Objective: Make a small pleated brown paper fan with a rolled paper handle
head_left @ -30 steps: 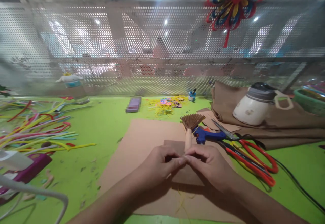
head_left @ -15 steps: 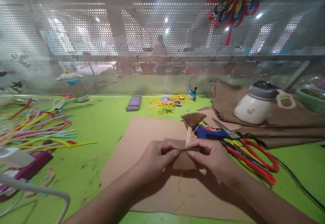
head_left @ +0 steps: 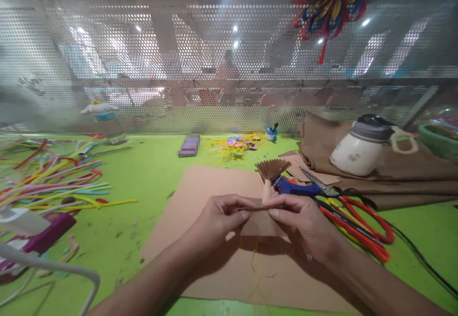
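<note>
Between both hands is a piece of brown paper (head_left: 264, 224) with a narrow folded strip along its upper edge. My left hand (head_left: 226, 213) pinches the left part of that fold, and my right hand (head_left: 294, 215) pinches the right part. Just beyond the fingers lies a pleated brown paper fan (head_left: 273, 169) above a pale rolled stem (head_left: 266, 193). Thin yellow strands (head_left: 255, 263) show below the paper. A large tan sheet (head_left: 200, 187) lies under the hands.
To the right are a blue glue gun (head_left: 298, 188), scissors (head_left: 317, 181) and red-handled pliers (head_left: 358, 230). Behind them a white jug (head_left: 358, 149) rests on folded brown fabric (head_left: 318, 134). Colourful pipe cleaners (head_left: 53, 177) and a white cable (head_left: 71, 268) are at left.
The folded edge has turned to a thinner, flatter view between the fingers. Both thumbs have shifted slightly apart along it, uncovering more of the paper.
</note>
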A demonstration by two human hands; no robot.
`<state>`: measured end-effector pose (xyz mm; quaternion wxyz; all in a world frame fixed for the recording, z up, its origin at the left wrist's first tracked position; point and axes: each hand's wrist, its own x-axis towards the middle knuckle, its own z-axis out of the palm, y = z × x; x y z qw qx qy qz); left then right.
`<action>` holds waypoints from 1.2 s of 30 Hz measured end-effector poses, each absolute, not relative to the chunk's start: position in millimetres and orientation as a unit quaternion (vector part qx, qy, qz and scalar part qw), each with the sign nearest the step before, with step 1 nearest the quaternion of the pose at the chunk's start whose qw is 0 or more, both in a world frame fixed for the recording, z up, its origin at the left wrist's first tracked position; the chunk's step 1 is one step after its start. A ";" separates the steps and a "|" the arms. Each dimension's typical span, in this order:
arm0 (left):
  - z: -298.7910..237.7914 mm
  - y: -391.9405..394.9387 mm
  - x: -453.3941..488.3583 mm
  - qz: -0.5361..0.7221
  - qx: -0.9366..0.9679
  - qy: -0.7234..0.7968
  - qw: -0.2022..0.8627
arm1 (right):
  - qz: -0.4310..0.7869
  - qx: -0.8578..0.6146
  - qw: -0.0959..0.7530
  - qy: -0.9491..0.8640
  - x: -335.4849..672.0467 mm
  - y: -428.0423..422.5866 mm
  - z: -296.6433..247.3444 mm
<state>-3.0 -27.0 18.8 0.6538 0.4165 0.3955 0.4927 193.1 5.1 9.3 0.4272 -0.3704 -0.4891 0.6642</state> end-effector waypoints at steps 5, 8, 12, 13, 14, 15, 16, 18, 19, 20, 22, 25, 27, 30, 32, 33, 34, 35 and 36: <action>28.5 -29.9 0.0 0.459 0.374 0.395 0.703 | 0.612 -0.389 0.412 -0.553 193.1 4.2 9.8; 25.2 -27.6 0.6 0.484 0.390 0.389 0.680 | 0.552 -0.370 0.409 -0.626 192.6 2.9 9.5; 13.6 -22.5 -3.4 0.436 0.436 0.402 0.677 | 0.452 -0.327 0.425 -0.713 190.8 0.7 11.2; 11.4 -21.4 -5.0 0.412 0.449 0.399 0.685 | 0.436 -0.320 0.426 -0.725 190.3 0.3 11.5; 9.8 -20.5 -6.6 0.389 0.461 0.396 0.693 | 0.427 -0.317 0.426 -0.732 189.8 0.0 11.7; 8.6 -19.7 -8.0 0.369 0.470 0.395 0.698 | 0.423 -0.315 0.427 -0.734 189.5 -0.3 11.5; 7.7 -19.1 -9.1 0.355 0.475 0.398 0.700 | 0.422 -0.315 0.430 -0.733 189.2 -0.6 11.0; 6.7 -18.5 -10.0 0.341 0.482 0.409 0.696 | 0.423 -0.318 0.434 -0.729 189.1 -1.2 9.5; 6.5 -18.6 -9.9 0.340 0.485 0.412 0.692 | 0.425 -0.321 0.434 -0.727 189.2 -1.4 8.9; 6.4 -18.7 -9.4 0.343 0.485 0.412 0.691 | 0.426 -0.326 0.433 -0.725 189.5 -1.4 8.5; 6.8 -19.2 -7.9 0.361 0.475 0.412 0.689 | 0.432 -0.339 0.426 -0.719 190.2 -0.6 8.9; 9.3 -19.3 -5.7 0.378 0.491 0.429 0.657 | 0.472 -0.367 0.397 -0.696 192.2 2.1 12.5; 11.7 -19.6 -4.4 0.375 0.531 0.444 0.617 | 0.512 -0.381 0.368 -0.676 193.5 3.5 16.7; 14.7 -22.1 -2.8 0.385 0.571 0.446 0.571 | 0.556 -0.374 0.332 -0.664 194.3 3.3 23.7; 16.0 -24.4 -2.9 0.378 0.600 0.451 0.541 | 0.556 -0.373 0.316 -0.672 193.6 2.0 27.1; 16.4 -25.2 -3.5 0.368 0.618 0.459 0.522 | 0.548 -0.378 0.313 -0.677 193.1 1.3 28.2; 16.6 -25.6 -4.3 0.355 0.636 0.468 0.501 | 0.537 -0.388 0.313 -0.680 192.5 0.9 28.7; 16.8 -25.5 -5.4 0.343 0.653 0.475 0.480 | 0.525 -0.399 0.315 -0.683 191.9 0.6 28.7; 16.9 -25.2 -6.4 0.334 0.670 0.481 0.457 | 0.516 -0.410 0.316 -0.683 191.5 0.6 28.3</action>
